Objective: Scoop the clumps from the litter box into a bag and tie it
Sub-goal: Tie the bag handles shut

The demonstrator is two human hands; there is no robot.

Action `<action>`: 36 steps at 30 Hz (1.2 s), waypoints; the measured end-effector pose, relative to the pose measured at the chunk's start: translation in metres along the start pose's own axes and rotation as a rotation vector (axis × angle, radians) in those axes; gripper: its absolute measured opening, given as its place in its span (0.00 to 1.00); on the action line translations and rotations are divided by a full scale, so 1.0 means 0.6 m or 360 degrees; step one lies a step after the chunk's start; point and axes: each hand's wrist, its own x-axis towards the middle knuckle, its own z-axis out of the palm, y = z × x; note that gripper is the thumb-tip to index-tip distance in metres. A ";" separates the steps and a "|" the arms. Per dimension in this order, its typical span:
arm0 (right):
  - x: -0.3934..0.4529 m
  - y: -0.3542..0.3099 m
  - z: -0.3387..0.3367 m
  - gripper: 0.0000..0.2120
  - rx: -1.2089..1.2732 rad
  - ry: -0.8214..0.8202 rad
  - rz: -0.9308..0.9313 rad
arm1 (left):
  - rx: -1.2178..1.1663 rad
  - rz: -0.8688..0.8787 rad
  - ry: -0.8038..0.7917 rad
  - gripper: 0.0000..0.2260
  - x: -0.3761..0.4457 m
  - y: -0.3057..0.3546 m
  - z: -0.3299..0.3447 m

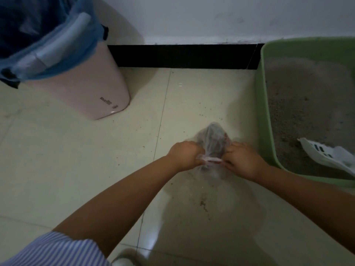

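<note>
A thin clear plastic bag (215, 140) with dark clumps inside sits on the tiled floor, left of the green litter box (266, 120). My left hand (185, 155) grips one end of the bag's twisted top, and my right hand (243, 160) pinches the other end. The strip of plastic between them is stretched taut. Grey litter fills the box, and a white slotted scoop (326, 156) lies in its near corner.
A pink bin (86, 87) lined with a blue bag stands at the back left, by the white wall and black skirting (182, 55). Scattered litter grains dot the floor tiles around the bag. A shoe tip (123, 263) shows at the bottom edge.
</note>
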 end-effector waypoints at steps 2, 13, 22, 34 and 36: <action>0.004 0.001 -0.006 0.12 0.0133 0.0018 0.0065 | -0.0082 0.0013 0.0021 0.15 0.006 0.009 -0.002; -0.013 -0.007 -0.021 0.15 0.0457 -0.0289 0.0315 | -0.0044 -0.0062 0.0144 0.15 0.000 0.009 0.030; -0.009 -0.013 -0.033 0.19 0.0256 -0.0010 0.0353 | -0.0112 -0.0202 0.0275 0.12 0.011 0.018 0.042; 0.066 -0.022 -0.175 0.10 0.0793 0.0698 0.0538 | -0.0676 -0.0282 0.0980 0.10 -0.039 -0.024 -0.125; 0.086 -0.035 -0.222 0.11 0.0798 0.0831 0.0517 | -0.0731 -0.0285 0.1131 0.08 -0.063 -0.035 -0.180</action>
